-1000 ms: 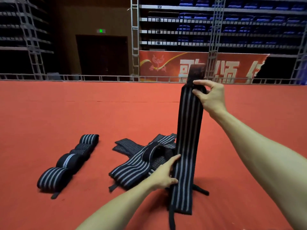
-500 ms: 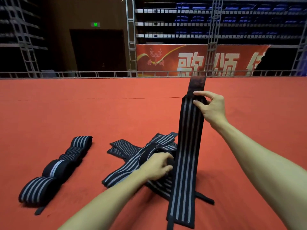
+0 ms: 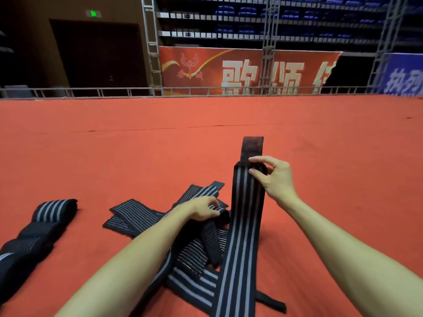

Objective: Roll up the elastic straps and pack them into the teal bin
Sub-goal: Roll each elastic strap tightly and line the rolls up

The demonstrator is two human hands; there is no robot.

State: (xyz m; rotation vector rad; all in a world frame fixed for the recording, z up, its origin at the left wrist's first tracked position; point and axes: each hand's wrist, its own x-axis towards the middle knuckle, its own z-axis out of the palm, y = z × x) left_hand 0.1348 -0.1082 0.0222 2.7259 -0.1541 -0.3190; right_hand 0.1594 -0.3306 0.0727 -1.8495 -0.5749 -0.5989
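A long black elastic strap with grey stripes (image 3: 242,236) stands stretched upward from the red carpet. My right hand (image 3: 275,178) pinches it near its top, just below the plain dark end tab. My left hand (image 3: 202,208) rests on a loose pile of unrolled straps (image 3: 142,219), fingers curled over a dark fold of one strap. A row of rolled straps (image 3: 34,229) lies at the left. No teal bin is in view.
Red carpet (image 3: 114,156) stretches wide around the straps. A metal rail (image 3: 91,91) runs along its far edge, with a red banner and truss behind it.
My right hand has lowered the held strap's top end. My left hand has moved from the strap's lower part onto the pile. The view has tilted down and nearer.
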